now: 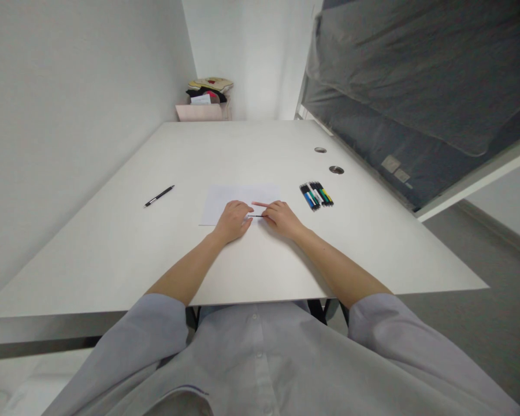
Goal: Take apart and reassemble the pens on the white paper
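One thin dark stick (256, 216) sat between left hand (234, 221) and right hand (281, 218), by the near edge of white paper (219, 203).
Right hand seemed to pinch one end, index finger stretched out; left hand was curled at the other, grip unclear. Stick looked light, stiff, smooth, possibly roll-prone; ends seemed best to hold. Paper, flat on the surface (112, 242), looked creasable, better taken by edges. Black pen (159, 197) lay well left of left hand, pen row (314, 195) right of right hand.
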`<act>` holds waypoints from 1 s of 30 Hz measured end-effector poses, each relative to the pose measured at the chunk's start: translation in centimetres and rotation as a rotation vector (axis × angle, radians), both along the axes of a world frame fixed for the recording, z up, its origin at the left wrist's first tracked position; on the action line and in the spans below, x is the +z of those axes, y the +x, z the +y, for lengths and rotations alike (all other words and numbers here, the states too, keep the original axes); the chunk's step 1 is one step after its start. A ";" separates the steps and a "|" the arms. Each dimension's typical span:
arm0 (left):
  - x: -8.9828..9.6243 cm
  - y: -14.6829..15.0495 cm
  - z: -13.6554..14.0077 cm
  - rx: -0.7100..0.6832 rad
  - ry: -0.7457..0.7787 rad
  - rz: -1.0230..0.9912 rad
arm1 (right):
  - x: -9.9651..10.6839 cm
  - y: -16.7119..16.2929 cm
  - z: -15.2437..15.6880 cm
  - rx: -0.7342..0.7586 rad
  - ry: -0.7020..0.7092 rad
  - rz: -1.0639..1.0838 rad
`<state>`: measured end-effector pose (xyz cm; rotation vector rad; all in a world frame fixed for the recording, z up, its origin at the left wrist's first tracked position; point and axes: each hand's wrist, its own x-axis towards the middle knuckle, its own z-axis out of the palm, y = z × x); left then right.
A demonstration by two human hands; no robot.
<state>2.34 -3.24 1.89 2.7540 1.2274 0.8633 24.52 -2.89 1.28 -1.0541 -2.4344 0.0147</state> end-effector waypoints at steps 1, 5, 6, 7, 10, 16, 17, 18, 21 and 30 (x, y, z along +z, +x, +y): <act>0.0 -0.1 0.0 0.006 -0.001 -0.017 | -0.1 0.0 0.1 -0.010 0.001 0.001; -0.5 -0.6 0.2 0.092 -0.004 -0.039 | -0.3 0.1 0.2 -0.047 0.002 0.001; -0.6 -0.7 0.3 0.119 -0.020 -0.019 | -0.3 0.2 0.3 -0.052 -0.001 0.001; -0.7 -0.7 0.4 0.146 -0.042 0.010 | -0.3 0.2 0.3 -0.055 -0.002 0.001; -0.7 -0.5 0.6 0.210 -0.104 0.112 | -0.3 0.2 0.3 -0.053 -0.004 0.005; -0.5 -0.5 0.8 0.192 -0.135 0.103 | -0.3 0.2 0.2 -0.058 -0.008 0.010; -0.5 -0.6 0.8 0.170 -0.134 0.064 | -0.3 0.1 0.2 -0.055 -0.011 0.010; -0.5 -0.6 0.8 0.145 -0.134 0.021 | -0.2 0.1 0.2 -0.051 -0.014 0.010; -0.7 -0.8 0.9 0.091 -0.147 -0.093 | -0.1 0.1 0.0 -0.041 -0.014 0.009; -0.3 -0.7 0.6 0.068 -0.161 -0.202 | 0.1 0.0 0.1 -0.055 -0.020 0.004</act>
